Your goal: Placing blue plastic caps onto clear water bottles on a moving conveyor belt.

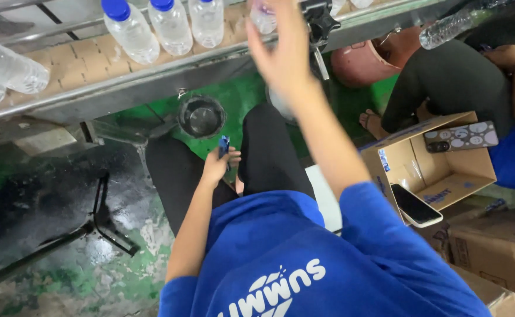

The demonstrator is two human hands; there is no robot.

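My right hand (281, 50) is raised to the conveyor belt (64, 64) and closes around a clear plastic bottle (261, 16) standing on it. My left hand (219, 164) rests on my lap and holds a small blue item (224, 145), perhaps a cap or label. Three clear bottles with blue caps (169, 23) stand in a row on the belt to the left of my right hand. Another bottle (2, 70) lies on its side at the far left of the belt.
A round metal bowl (202, 117) sits under the conveyor on the wet green floor. An open cardboard box (439, 161) at my right carries two phones (416, 205) on its flaps. Another person in dark trousers (457, 76) sits at the right, holding a bottle (451, 26).
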